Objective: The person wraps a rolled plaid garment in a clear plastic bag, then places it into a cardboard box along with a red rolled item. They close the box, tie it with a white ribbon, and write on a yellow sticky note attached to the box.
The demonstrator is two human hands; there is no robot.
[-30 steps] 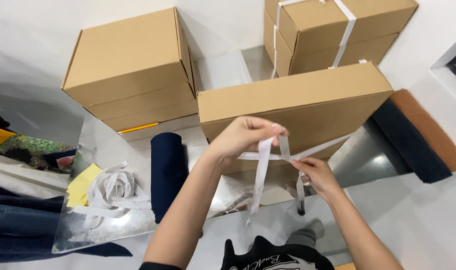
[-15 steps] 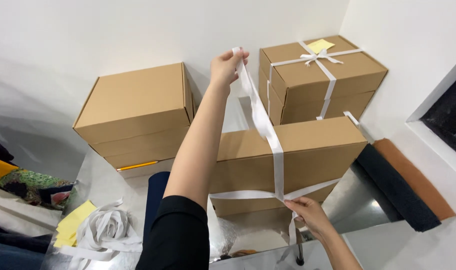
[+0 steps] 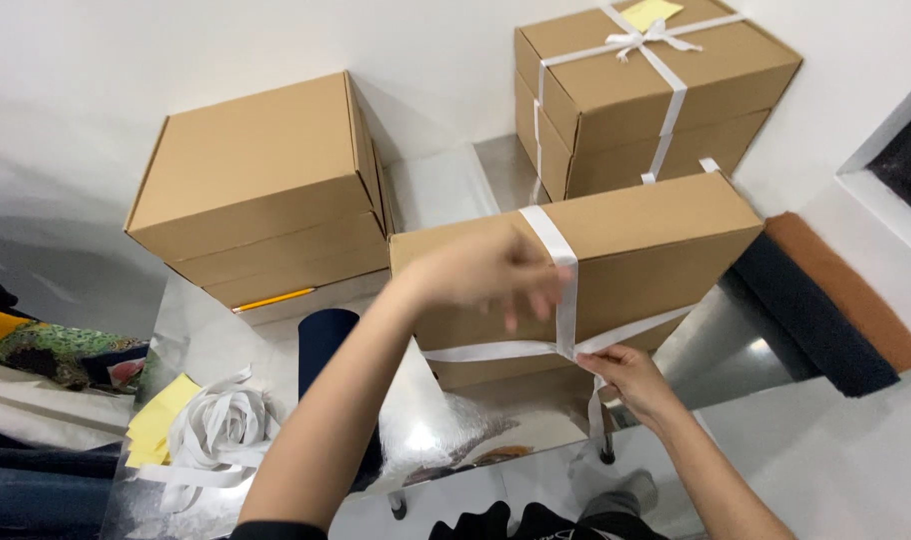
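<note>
Head view looks down on a flat brown cardboard box (image 3: 616,250) lying on a shiny silver worktop (image 3: 426,440), with a white ribbon (image 3: 561,270) wrapped round it both ways. One run crosses the lid from the far edge toward the person, the other goes sideways along the front wall, and they meet at the lower front edge. That crossing is where the right hand (image 3: 631,380) sits: its fingers are closed on the ribbon right at the junction, which looks like a way of pinning the two runs so they cannot slacken. A loose tail hangs below it.

The left hand (image 3: 486,270) hovers over the lid, just beside the upright run. It is blurred, fingers curled and pointing down, and I cannot tell whether they are closed on the ribbon or only near it. The left forearm reaches up and across from the lower left; the right comes in low from the lower right, wrist bent up to the box front.

Behind stand a plain closed box (image 3: 256,190) and a box already tied with a white bow and a yellow note (image 3: 646,90). On the left lie a heap of white ribbon (image 3: 221,430), yellow paper slips (image 3: 161,415) and a dark blue roll (image 3: 326,340).
</note>
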